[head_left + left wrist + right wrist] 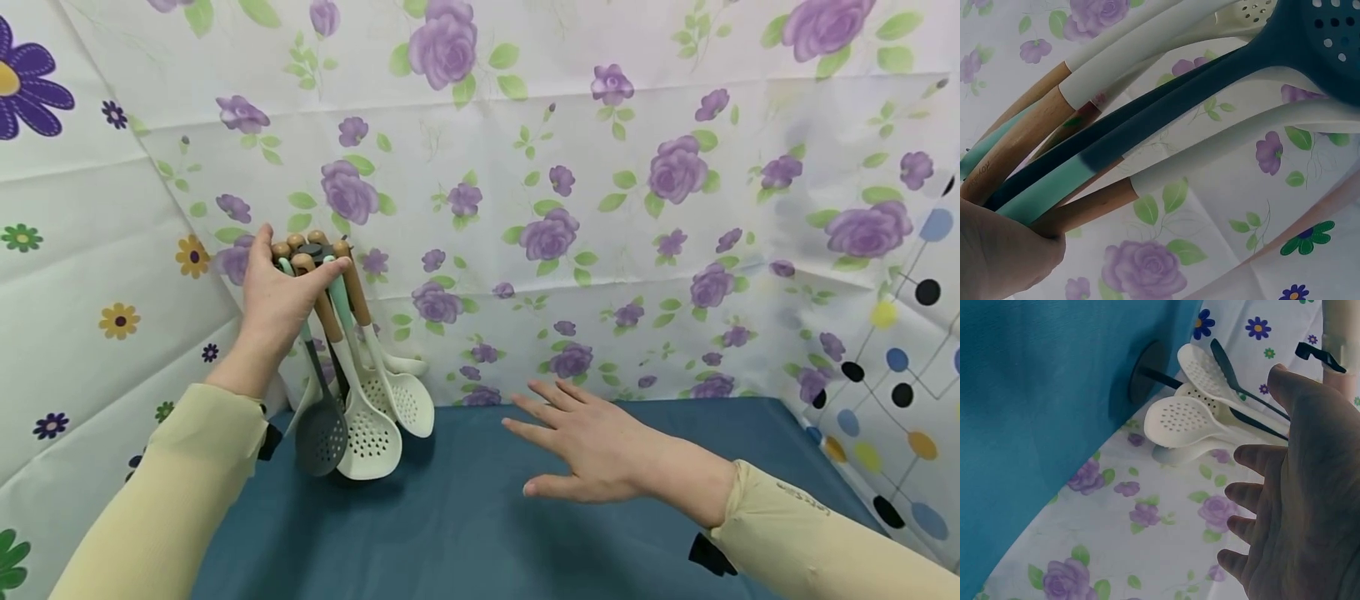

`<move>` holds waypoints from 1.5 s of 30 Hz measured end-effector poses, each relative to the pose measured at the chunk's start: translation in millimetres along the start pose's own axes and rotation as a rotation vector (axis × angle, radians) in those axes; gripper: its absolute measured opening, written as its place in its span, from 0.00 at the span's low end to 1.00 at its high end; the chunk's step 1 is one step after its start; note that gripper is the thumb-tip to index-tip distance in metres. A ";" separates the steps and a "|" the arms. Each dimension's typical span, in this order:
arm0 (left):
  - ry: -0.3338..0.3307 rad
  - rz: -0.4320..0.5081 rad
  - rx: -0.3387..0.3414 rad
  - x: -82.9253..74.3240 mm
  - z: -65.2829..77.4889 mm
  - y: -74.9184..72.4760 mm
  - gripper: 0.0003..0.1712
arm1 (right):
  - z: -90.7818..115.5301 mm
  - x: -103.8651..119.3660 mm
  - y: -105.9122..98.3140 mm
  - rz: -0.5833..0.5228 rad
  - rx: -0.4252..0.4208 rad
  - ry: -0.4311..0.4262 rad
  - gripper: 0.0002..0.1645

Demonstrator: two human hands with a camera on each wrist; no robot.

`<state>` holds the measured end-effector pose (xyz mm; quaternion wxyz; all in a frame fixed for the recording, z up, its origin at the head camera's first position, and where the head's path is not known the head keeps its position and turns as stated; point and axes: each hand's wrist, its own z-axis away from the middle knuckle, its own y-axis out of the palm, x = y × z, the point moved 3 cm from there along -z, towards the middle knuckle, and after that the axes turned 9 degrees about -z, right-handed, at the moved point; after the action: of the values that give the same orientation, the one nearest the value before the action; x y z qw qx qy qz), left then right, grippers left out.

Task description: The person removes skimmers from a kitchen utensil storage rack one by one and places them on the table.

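A rotating-style utensil stand with several kitchen utensils hanging from its top is at the back left of the table. My left hand grips the wooden and mint-green handles around its top, thumb across the front. Below hang a white slotted spoon, a dark slotted spoon and another white perforated spoon. In the right wrist view the stand's round dark base and thin pole show behind the spoon heads. Fingers spread, my right hand hovers over the table's middle, holding nothing.
Blue cloth covers the table. A flowered sheet hangs directly behind the stand, with a daisy-patterned sheet along the left and a dotted sheet on the right.
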<state>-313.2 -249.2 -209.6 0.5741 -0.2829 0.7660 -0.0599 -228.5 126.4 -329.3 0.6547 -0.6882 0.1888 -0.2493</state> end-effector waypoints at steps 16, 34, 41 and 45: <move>0.115 0.185 0.077 -34.8 20.8 29.8 0.68 | 32.2 -19.7 9.0 -0.025 -0.024 0.085 0.50; 0.196 0.323 0.230 -83.8 53.7 123.7 0.65 | 75.8 -33.5 17.9 -0.044 -0.046 0.149 0.48; 0.213 0.314 0.268 -90.1 63.4 148.2 0.66 | 83.8 -35.0 18.5 -0.051 -0.051 0.160 0.48; 0.209 0.307 0.282 -94.3 67.0 156.1 0.67 | 87.6 -35.7 18.0 -0.047 -0.060 0.162 0.48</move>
<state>-291.9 -56.2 -217.2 0.5280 -0.0722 0.8393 -0.1073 -204.3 216.7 -352.3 0.6103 -0.6892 0.2322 -0.3139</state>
